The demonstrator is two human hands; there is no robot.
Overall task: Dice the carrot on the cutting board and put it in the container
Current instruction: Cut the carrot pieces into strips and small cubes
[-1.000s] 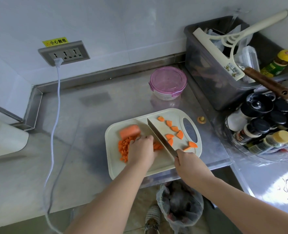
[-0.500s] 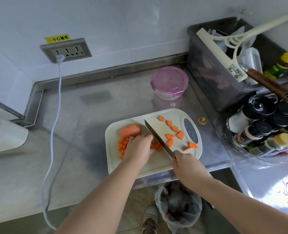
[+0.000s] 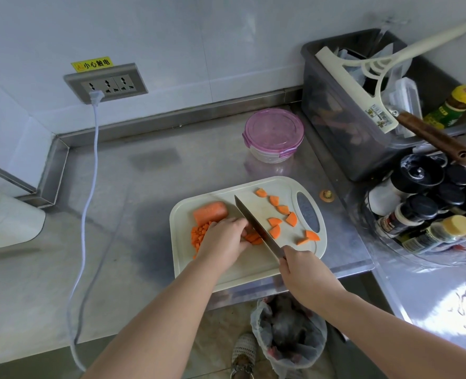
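Note:
A cream cutting board [image 3: 253, 266] lies on the steel counter. On it are an uncut carrot chunk [image 3: 210, 212], a heap of small carrot dice [image 3: 198, 234] and several larger slices [image 3: 282, 214] on the right. My left hand [image 3: 225, 237] holds carrot strips [image 3: 253, 237] down with curled fingers. My right hand [image 3: 304, 272] grips the knife [image 3: 256, 224], whose blade rests against the strips right beside my left fingertips. The round container [image 3: 273, 134] with a purple lid stands closed behind the board.
A dark bin [image 3: 343, 127] with a squeegee stands at the back right. Spice bottles [image 3: 428, 212] crowd the right edge. A carrot end [image 3: 326, 195] lies by the board. A white cable [image 3: 88, 203] hangs from the wall socket. A trash bag [image 3: 289, 332] sits on the floor below.
The knife blade has moved left along the carrot strips, and my left hand has drawn back left with it. The larger slices have not moved.

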